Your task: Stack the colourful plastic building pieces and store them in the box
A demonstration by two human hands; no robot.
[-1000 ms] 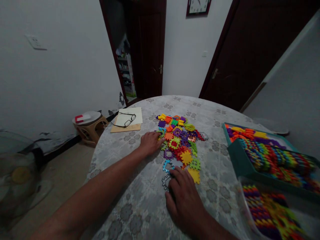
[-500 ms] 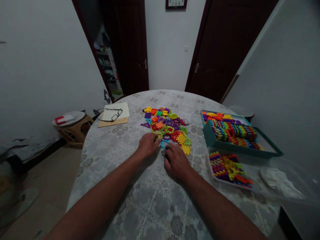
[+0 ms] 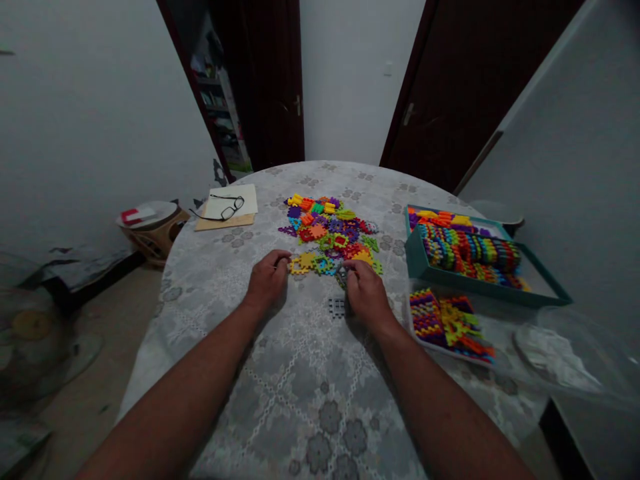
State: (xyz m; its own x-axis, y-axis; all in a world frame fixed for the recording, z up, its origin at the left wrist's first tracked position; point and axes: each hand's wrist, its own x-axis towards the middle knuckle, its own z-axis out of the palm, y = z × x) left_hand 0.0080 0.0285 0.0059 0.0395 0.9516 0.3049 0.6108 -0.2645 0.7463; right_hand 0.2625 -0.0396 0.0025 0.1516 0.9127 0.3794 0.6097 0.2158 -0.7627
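A pile of colourful plastic interlocking building pieces [image 3: 320, 231] with toothed edges lies on the table in front of me. My left hand [image 3: 269, 279] is at the pile's near left, fingers curled together, beside a yellow toothed piece [image 3: 301, 263]. Whatever those fingers hold, if anything, is too small to make out. At the pile's near right, my right hand [image 3: 367, 292] pinches a dark grey interlocking piece [image 3: 341, 275], partly hidden by the fingers. A grey square piece [image 3: 337, 307] with slots lies flat on the tablecloth, just left of my right wrist.
On the right stand a teal box [image 3: 480, 283] packed with rows of pieces and a clear plastic tray [image 3: 450, 347] holding more. Glasses [image 3: 227, 212] rest on papers [image 3: 245, 197] at the left. A crumpled clear bag [image 3: 560, 360] lies at the far right.
My hands have moved apart, the left one outward to the left. The grey square piece now shows on the cloth, and a dark grey piece shows in my right fingers. The view has tilted down.
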